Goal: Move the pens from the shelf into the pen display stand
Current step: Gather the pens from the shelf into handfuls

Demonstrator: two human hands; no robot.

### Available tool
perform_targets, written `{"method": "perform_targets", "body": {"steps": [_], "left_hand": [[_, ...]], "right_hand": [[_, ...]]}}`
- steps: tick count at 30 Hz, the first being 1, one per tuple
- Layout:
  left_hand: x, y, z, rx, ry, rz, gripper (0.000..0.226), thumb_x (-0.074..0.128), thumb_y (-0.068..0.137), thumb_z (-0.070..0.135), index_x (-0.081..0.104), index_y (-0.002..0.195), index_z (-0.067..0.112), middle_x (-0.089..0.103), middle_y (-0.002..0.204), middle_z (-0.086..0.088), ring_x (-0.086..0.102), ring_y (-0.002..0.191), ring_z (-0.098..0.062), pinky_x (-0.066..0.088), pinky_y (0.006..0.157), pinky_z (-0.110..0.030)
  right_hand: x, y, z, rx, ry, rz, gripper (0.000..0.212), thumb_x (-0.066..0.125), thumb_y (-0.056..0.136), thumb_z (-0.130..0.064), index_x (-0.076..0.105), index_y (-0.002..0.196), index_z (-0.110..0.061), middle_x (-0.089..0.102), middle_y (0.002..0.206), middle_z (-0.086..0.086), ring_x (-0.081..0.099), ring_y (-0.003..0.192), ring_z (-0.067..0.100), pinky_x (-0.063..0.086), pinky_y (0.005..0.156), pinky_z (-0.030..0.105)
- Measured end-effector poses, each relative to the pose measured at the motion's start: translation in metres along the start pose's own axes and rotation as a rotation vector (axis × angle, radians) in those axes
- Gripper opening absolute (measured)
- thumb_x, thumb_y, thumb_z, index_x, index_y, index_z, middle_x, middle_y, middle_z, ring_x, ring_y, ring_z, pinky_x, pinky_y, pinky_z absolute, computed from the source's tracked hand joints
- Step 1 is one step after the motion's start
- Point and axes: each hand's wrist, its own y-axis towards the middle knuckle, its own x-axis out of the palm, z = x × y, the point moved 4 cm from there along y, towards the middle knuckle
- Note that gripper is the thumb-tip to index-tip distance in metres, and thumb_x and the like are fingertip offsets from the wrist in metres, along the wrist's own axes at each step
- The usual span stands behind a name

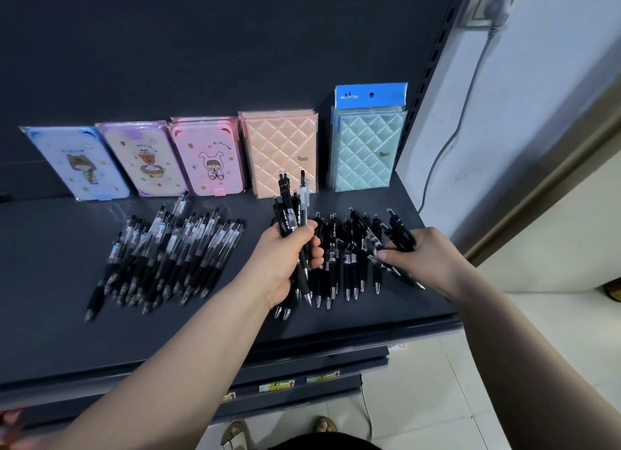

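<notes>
Risk: overfull left hand [285, 258], clenched round bundle of black plastic click pens [290, 211]; slipping from grip, rolling off front edge of dark grey metal shelf [50, 332]; clips snagging neighbours on lift.
Long axis of bundle: front-to-back, clickers toward back edge, tips toward front.
Pinched in curled right hand [426, 254]: several crossed black pens [400, 234], near right edge.
Loose black pens [339, 261] on shelf between hands. Display stand unseen.

The left hand [280, 259] grips a bundle of black pens [289, 211], tips down, above the shelf [50, 281]. The right hand [431, 259] holds a few loose pens [401, 236] over the black pile [351, 261]; a clear-barrelled pile [168, 254] lies to the left.
</notes>
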Motion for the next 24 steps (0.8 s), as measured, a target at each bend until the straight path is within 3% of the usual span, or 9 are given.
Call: {"method": "perform_targets", "body": {"steps": [5, 9, 13, 17, 20, 24], "left_hand": [[0.002, -0.004, 0.000, 0.006, 0.002, -0.019, 0.006, 0.056, 0.093, 0.010, 0.061, 0.095, 0.007, 0.055, 0.067, -0.004, 0.056, 0.054, -0.013, 0.052, 0.051, -0.024], [0.000, -0.006, 0.001, 0.008, -0.013, -0.010, 0.006, 0.056, 0.093, 0.009, 0.062, 0.094, 0.008, 0.056, 0.067, -0.005, 0.056, 0.054, -0.014, 0.052, 0.050, -0.024], [-0.006, -0.007, 0.003, 0.017, -0.024, 0.004, 0.006, 0.055, 0.093, 0.009, 0.061, 0.095, 0.008, 0.056, 0.066, -0.004, 0.058, 0.053, -0.013, 0.053, 0.051, -0.025], [-0.010, -0.008, 0.006, 0.022, -0.032, 0.016, 0.006, 0.056, 0.093, 0.009, 0.061, 0.097, 0.007, 0.056, 0.066, -0.005, 0.057, 0.051, -0.012, 0.051, 0.049, -0.024], [-0.012, -0.009, 0.007, 0.018, -0.041, 0.011, 0.006, 0.056, 0.093, 0.008, 0.061, 0.095, 0.007, 0.056, 0.065, -0.004, 0.057, 0.053, -0.013, 0.052, 0.050, -0.025], [-0.015, -0.009, 0.008, 0.015, -0.046, 0.011, 0.006, 0.056, 0.093, 0.009, 0.061, 0.097, 0.007, 0.056, 0.065, -0.004, 0.058, 0.052, -0.013, 0.053, 0.051, -0.025]], "right_hand": [[0.010, -0.002, -0.016, -0.038, -0.291, -0.006, 0.037, 0.078, 0.072, -0.032, 0.047, 0.059, -0.018, 0.050, 0.059, -0.004, 0.050, 0.059, 0.015, 0.032, 0.048, 0.025], [0.016, 0.003, -0.023, -0.016, -0.351, -0.007, 0.033, 0.072, 0.074, -0.026, 0.046, 0.057, -0.015, 0.048, 0.061, -0.001, 0.051, 0.062, 0.021, 0.031, 0.045, 0.024], [0.018, 0.008, -0.023, 0.074, -0.136, -0.038, 0.021, 0.071, 0.069, -0.017, 0.052, 0.060, -0.012, 0.050, 0.051, -0.001, 0.044, 0.047, 0.014, 0.032, 0.046, 0.021], [0.027, 0.010, -0.032, 0.130, 0.089, -0.076, 0.013, 0.071, 0.069, -0.014, 0.059, 0.065, -0.011, 0.064, 0.060, 0.010, 0.045, 0.050, 0.019, 0.035, 0.046, 0.023], [0.029, 0.006, -0.037, 0.106, 0.158, -0.094, 0.012, 0.069, 0.076, -0.010, 0.060, 0.068, -0.010, 0.067, 0.060, 0.009, 0.045, 0.043, 0.015, 0.035, 0.039, 0.021], [0.021, -0.002, -0.029, 0.070, 0.209, -0.025, 0.005, 0.066, 0.079, -0.012, 0.063, 0.077, -0.009, 0.068, 0.061, 0.009, 0.045, 0.041, 0.012, 0.036, 0.040, 0.020]]}}
